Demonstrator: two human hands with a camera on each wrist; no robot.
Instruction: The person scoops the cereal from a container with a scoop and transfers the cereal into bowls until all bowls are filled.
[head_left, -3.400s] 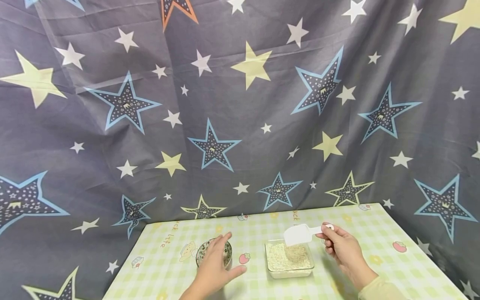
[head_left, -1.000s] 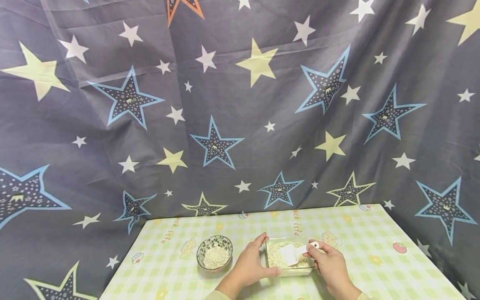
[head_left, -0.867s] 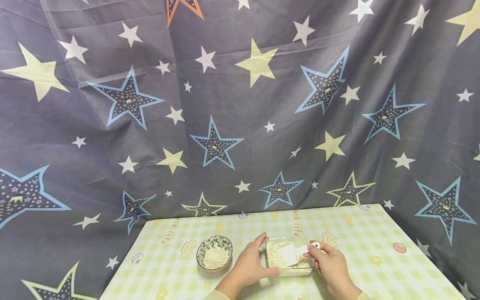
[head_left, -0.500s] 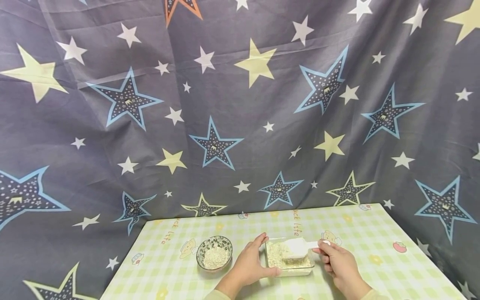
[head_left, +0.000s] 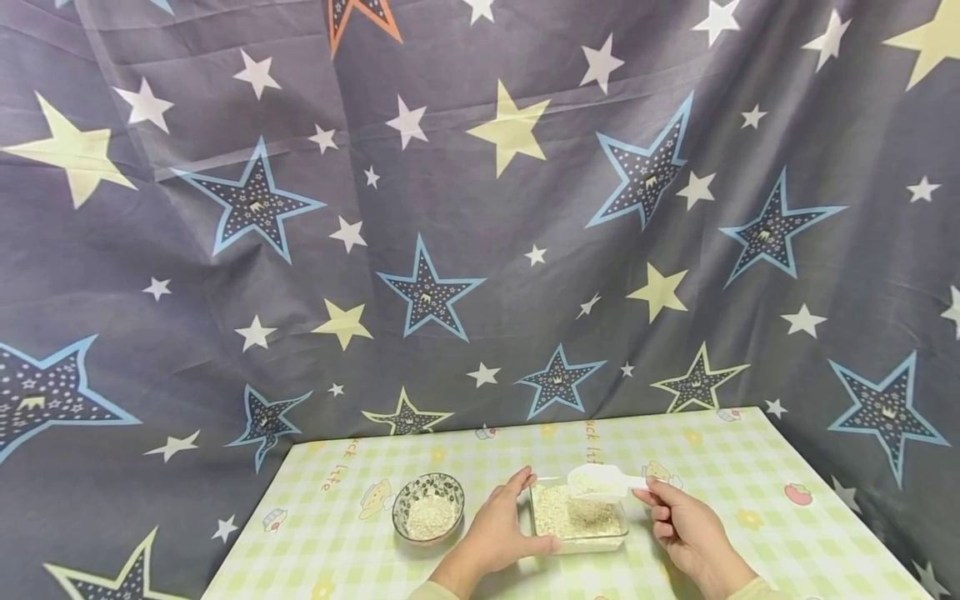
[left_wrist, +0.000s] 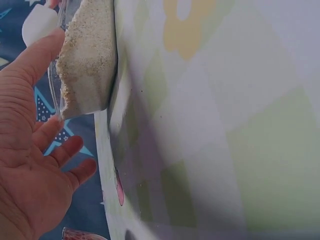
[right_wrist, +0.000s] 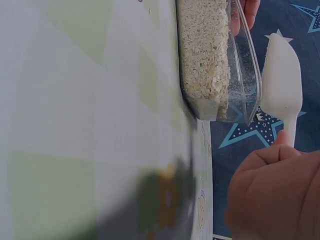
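My right hand (head_left: 688, 527) pinches the handle of a white plastic scoop (head_left: 597, 482). The scoop hangs level over the back right of a rectangular glass container (head_left: 592, 546), with pale flakes visible in it. More flakes that look like oats (head_left: 567, 510) fill much of the container, with a darker hollow below the scoop. At the container's left side, my left hand (head_left: 495, 533) holds it, thumb at the front rim and fingertips along the left wall. In the left wrist view, the other fingers (left_wrist: 67, 151) spread loosely beside the glass.
A patterned bowl (head_left: 405, 498) partly filled with similar pale flakes stands left of my left hand. Green checked cloth (head_left: 757, 467) covers the table. Behind it hangs a dark curtain (head_left: 480, 200) printed with stars.
The left hand has gone from over the bowl to the container. The scoop dipped into the flakes, then rose and shifted slightly back and right, leaving a hollow.
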